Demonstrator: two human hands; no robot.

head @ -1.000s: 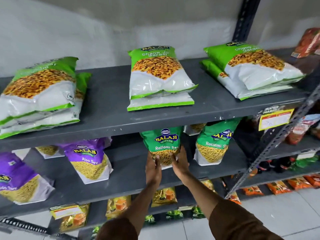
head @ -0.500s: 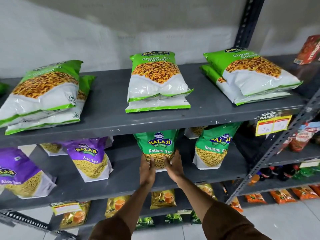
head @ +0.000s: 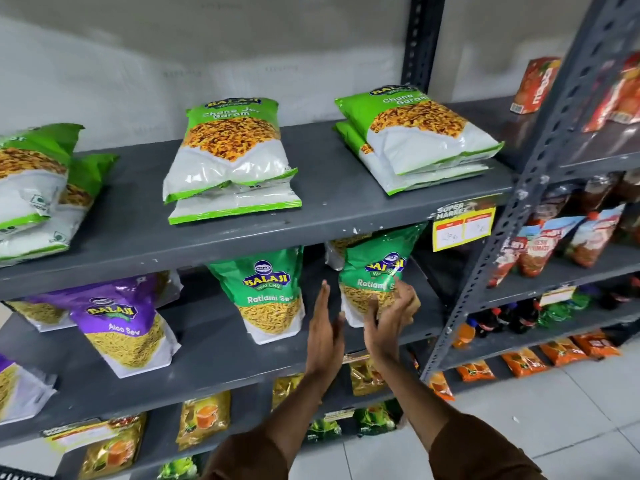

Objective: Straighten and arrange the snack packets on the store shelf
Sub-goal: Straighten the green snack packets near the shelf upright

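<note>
Two green Ratlami Sev packets stand on the middle shelf: one in the centre, one to its right that leans left. My left hand is flat and edge-on in the gap between them, touching neither clearly. My right hand lies against the front of the right packet with its fingers spread. A purple Aloo Sev packet stands further left. On the top shelf lie three stacks of Chana Jor Garam packets: left, centre and right.
A yellow price tag hangs from the top shelf's edge. A slotted grey upright divides this rack from the right-hand one, which holds red and orange packets and bottles. Yellow packets sit on the lower shelf.
Both hands have left the centre Ratlami Sev packet and moved right to the second one. The view has shifted right and closer to the shelves.
</note>
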